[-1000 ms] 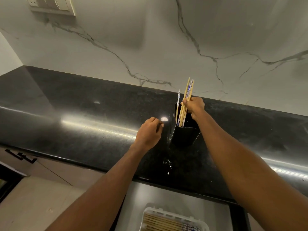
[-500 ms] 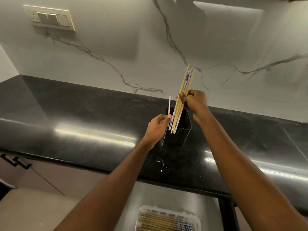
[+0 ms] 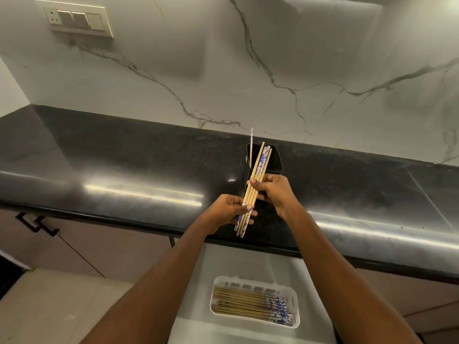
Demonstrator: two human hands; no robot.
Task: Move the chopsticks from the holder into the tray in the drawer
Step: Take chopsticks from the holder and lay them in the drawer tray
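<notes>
A bundle of wooden chopsticks with blue-and-white patterned ends is held above the counter's front edge. My left hand grips its lower end. Around its middle my right hand is closed. Behind them a black holder stands on the black countertop, with one thin chopstick still upright in it. Below, in the open drawer, a white tray holds several chopsticks lying side by side.
A marble backsplash rises behind the counter, with a switch plate at the upper left. Brown cabinet fronts with a dark handle are under the counter to the left.
The bundle has come out of the holder and toward me, lower in view. My left hand, which was at the holder, now grips the bundle's lower end.
</notes>
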